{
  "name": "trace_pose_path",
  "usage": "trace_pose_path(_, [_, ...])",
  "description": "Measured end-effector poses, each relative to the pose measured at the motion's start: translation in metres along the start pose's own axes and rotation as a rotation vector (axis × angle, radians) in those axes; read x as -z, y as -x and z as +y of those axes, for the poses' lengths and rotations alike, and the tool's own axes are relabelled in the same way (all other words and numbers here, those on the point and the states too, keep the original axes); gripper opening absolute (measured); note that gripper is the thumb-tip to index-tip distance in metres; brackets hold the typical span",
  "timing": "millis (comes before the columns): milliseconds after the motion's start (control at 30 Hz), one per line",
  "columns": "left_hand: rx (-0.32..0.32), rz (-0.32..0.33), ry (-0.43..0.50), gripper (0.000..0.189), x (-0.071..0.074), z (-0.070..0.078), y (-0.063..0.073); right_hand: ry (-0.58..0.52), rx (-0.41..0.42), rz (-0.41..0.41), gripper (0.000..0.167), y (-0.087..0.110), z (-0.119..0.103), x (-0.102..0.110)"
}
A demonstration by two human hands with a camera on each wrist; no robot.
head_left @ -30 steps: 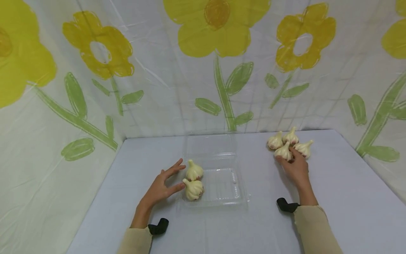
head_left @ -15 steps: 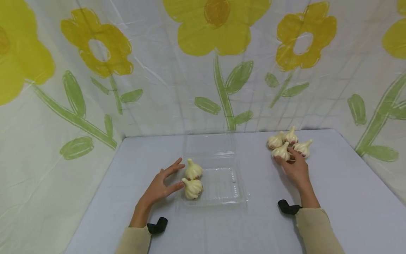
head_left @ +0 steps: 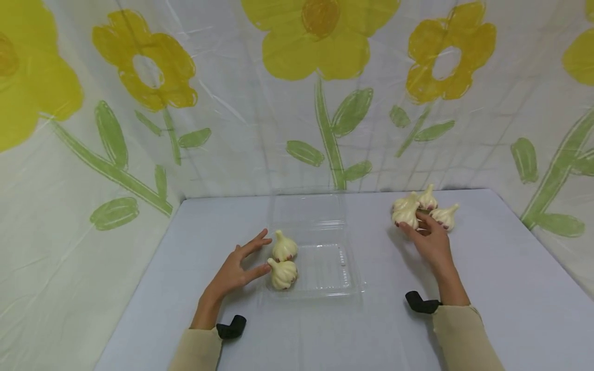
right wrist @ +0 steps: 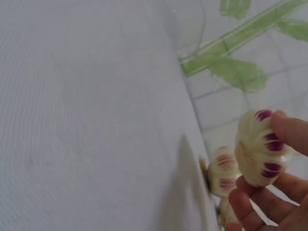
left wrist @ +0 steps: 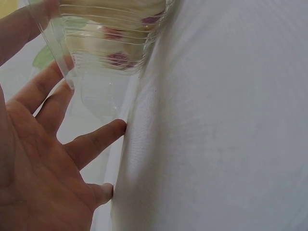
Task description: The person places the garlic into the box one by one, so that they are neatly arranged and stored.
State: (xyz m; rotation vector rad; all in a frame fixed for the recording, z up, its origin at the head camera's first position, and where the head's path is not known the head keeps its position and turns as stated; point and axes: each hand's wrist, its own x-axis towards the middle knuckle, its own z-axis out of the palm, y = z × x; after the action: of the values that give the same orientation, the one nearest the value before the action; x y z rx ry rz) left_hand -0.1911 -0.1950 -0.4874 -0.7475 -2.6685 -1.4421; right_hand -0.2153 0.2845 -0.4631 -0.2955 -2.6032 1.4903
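Note:
In the head view my right hand (head_left: 434,246) pinches a garlic bulb (head_left: 406,217) between thumb and fingers. The right wrist view shows this bulb (right wrist: 262,149) raised off the table, its purple-streaked underside visible. Behind it, partly hidden, sits another garlic bulb (head_left: 400,203). My left hand (head_left: 234,272) lies at the left side of a clear plastic clamshell box (head_left: 325,270), fingers spread. Up close, fingertips of the left hand (left wrist: 48,144) touch the box's rim and the tablecloth. Two garlic bulbs, a rear one (head_left: 284,248) and a front one (head_left: 283,274), stand along the box's left side.
Two more garlic bulbs, one at the back (head_left: 428,197) and one to the right (head_left: 445,217), lie around the right hand. The box's lid (head_left: 306,211) is folded back toward the flowered curtain (head_left: 223,144). A white cloth covers the table (head_left: 371,330).
My right hand has lifted its garlic bulb off the table, up and slightly left, away from the other bulbs. My left hand has stayed beside the box.

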Motion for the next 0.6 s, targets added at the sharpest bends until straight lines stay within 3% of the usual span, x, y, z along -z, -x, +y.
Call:
trace_pose_path(367, [0.0, 0.0, 0.006, 0.059, 0.001, 0.002, 0.001, -0.125, 0.11, -0.01, 0.068, 0.009, -0.025, -0.012])
trace_pose_path(600, [0.002, -0.001, 0.003, 0.06, 0.0, 0.001, 0.0, -0.105, 0.131, -0.068, 0.071, 0.017, -0.04, -0.023])
